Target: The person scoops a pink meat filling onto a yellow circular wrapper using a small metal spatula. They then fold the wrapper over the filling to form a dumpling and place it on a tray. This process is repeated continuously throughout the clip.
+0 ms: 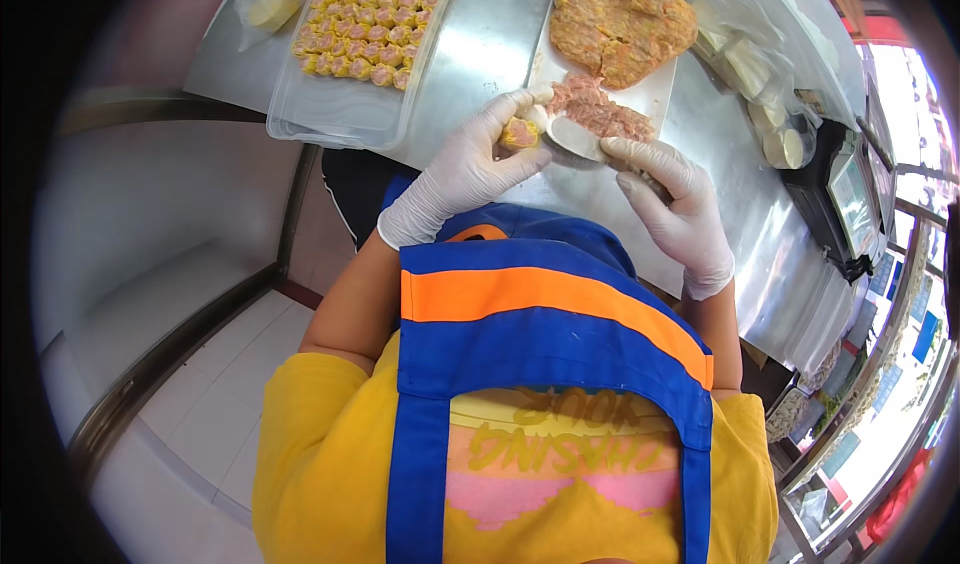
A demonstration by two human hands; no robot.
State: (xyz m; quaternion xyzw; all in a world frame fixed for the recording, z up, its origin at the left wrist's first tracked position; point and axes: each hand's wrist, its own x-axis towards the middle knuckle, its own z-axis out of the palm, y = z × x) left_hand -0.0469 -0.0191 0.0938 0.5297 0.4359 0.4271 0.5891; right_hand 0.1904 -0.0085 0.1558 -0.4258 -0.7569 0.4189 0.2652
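My left hand [487, 151], in a white glove, holds a yellow-wrapped dumpling [519, 134] with pink filling between thumb and fingers. In my right hand [675, 196], gloved too, is a metal spoon-like tool [576, 139] whose flat, rounded end is beside the dumpling. Just beyond both hands, pink minced meat [600, 110] lies on a white board [660, 95]. A large orange-brown mass of filling [622, 20] rests on the board behind it. To the left, a clear plastic container [341, 118] holds rows of similar dumplings [367, 20].
A metal table [480, 46] bears these things. A plastic bag with something pale yellow [270, 10] lies at the far left. On the right are bags of pale wrappers or dough [750, 69], a black device with a display [832, 181] and stacked plastic lids or trays [821, 324].
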